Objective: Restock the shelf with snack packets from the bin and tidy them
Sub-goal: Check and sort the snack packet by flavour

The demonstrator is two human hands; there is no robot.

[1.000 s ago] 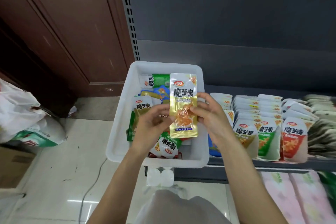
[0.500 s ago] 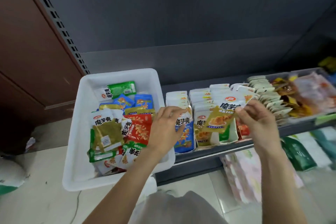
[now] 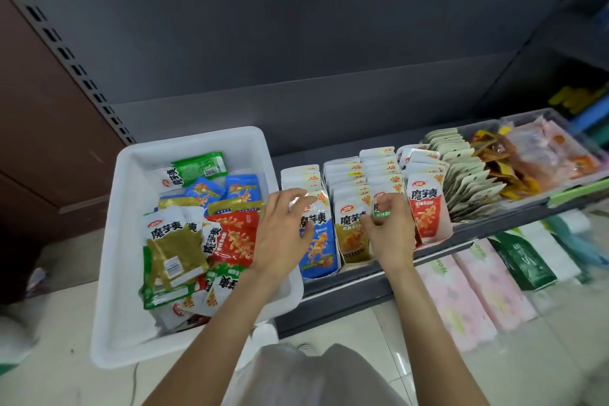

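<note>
- Head view looked down on a shelf [image 3: 362, 287] with rows of snack packets standing on edge along its front, and a white bin [image 3: 108, 273] sat at the shelf's left end, still pretty loaded with loose packets [image 3: 211, 234].
- Biggest risk, I reckon: the front packets only leaned against each other at the shelf's front edge, so a clumsy push from either hand could've tipped a row forward off the lip onto the floor.
- Also, the bin overhung the shelf's front edge a fair bit. Leaning on its rim might've flipped it, just my guess.
- Mixing flavours was another one: blue, gold, green and red rows sat right beside each other, easy to drop a packet in the wrong row.
- Left hand [image 3: 283, 237] had its fingers loosely curled over the top of the blue front packet [image 3: 318, 241], touching it. Looked more like steadying than a proper grip.
- Right hand [image 3: 389, 234] was pinching a green-and-white packet [image 3: 380, 208] at the front of the third row, just beside the gold packet [image 3: 351, 234], fingers curled round its top edge.
</note>
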